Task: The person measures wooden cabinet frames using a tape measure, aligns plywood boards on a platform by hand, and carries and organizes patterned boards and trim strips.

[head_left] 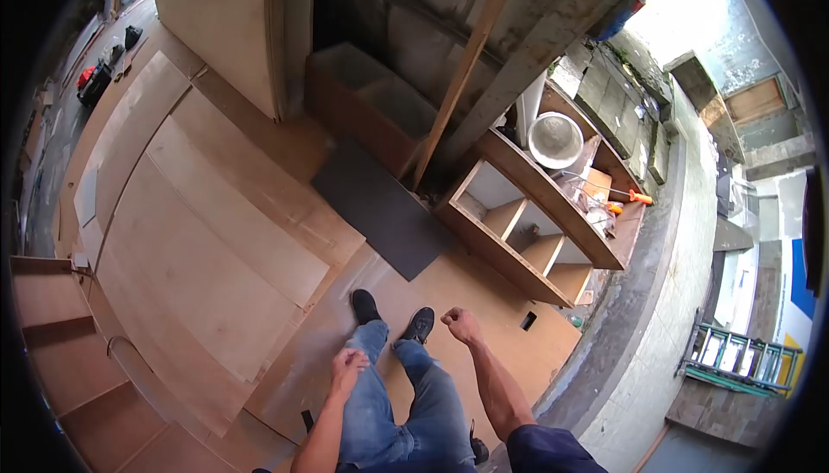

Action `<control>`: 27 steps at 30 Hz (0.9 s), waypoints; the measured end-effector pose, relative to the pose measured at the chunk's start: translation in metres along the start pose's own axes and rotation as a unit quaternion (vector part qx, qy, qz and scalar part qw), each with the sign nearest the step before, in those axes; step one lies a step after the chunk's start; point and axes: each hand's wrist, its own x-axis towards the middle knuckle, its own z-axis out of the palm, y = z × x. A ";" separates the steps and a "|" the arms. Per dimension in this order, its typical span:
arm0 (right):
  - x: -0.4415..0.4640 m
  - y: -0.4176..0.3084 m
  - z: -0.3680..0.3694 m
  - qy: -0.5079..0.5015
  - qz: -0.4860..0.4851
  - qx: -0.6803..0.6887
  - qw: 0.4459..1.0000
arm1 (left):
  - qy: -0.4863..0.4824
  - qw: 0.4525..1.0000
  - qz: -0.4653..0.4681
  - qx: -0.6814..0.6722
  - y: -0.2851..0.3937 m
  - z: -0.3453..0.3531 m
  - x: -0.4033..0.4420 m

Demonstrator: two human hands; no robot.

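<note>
My left hand [348, 371] hangs over my left thigh, its fingers loosely curled, with nothing visible in them. To the right, my right hand [463, 325] is held out in front of my right leg, closed in a loose fist; no object shows in it. Below both hands are my jeans [371, 421] and dark shoes [418, 326] on a brown wooden board [484, 318]. A small black object [528, 321] or cutout sits on this board, right of my right hand. Neither hand touches any of the wooden pieces around.
Large plywood sheets [207, 249] lie at left, beside an open-compartment cabinet [69, 352]. Ahead is a dark grey sheet [380, 210]. A wooden shelf frame [518, 236] at right carries a white bucket [555, 141] and an orange-handled tool [639, 198]. A ladder [743, 356] stands far right.
</note>
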 end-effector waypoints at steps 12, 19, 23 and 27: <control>0.457 -0.077 0.086 0.078 -0.181 -0.211 0.957 | 0.013 0.988 0.047 0.146 0.016 0.053 0.136; 0.538 -0.119 0.081 -0.057 -0.015 -0.219 0.974 | 0.046 0.979 0.034 0.194 0.030 0.057 0.193; 0.495 -0.129 0.079 0.008 -0.188 -0.226 0.956 | 0.047 0.986 0.025 0.158 0.030 0.057 0.199; 0.443 -0.164 0.062 0.074 -0.305 -0.111 0.943 | 0.039 0.991 -0.003 0.131 0.028 0.062 0.183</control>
